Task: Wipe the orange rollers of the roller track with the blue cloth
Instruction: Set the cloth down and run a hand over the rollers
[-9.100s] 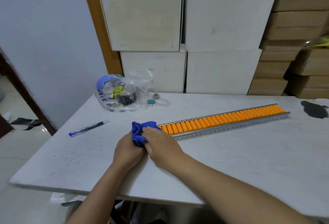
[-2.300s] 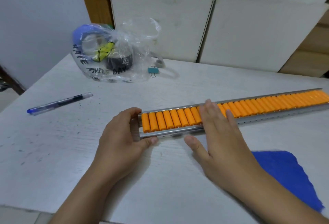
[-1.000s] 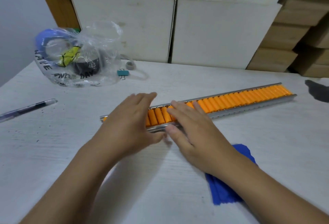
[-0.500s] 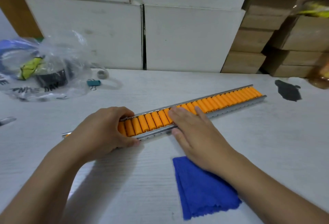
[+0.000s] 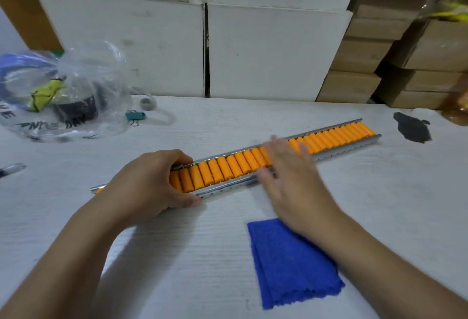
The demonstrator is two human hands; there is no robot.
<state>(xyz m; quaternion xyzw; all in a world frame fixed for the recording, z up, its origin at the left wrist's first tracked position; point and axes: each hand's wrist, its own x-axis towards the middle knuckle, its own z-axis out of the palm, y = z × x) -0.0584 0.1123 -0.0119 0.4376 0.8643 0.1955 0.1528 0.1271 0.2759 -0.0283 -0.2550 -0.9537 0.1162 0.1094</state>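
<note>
The roller track (image 5: 342, 150), a long metal rail full of orange rollers (image 5: 222, 168), lies slanted across the white table (image 5: 177, 255). My left hand (image 5: 149, 184) grips the track near its left end, fingers over the far rail and thumb on the near rail. My right hand (image 5: 291, 182) lies flat on the rollers at the middle, fingers spread and blurred with motion, holding nothing. The blue cloth (image 5: 291, 265) lies folded on the table in front of the track, partly under my right forearm.
A clear plastic bag (image 5: 63, 93) with tape rolls sits at the back left, a teal binder clip (image 5: 135, 116) beside it. A pen tip (image 5: 11, 169) shows at the left edge. A dark patch (image 5: 411, 130) marks the table's right. Stacked boxes (image 5: 273, 52) line the back.
My right hand has slid to the right along the rollers. My left hand keeps its grip near the left end. The cloth stays where it lay.
</note>
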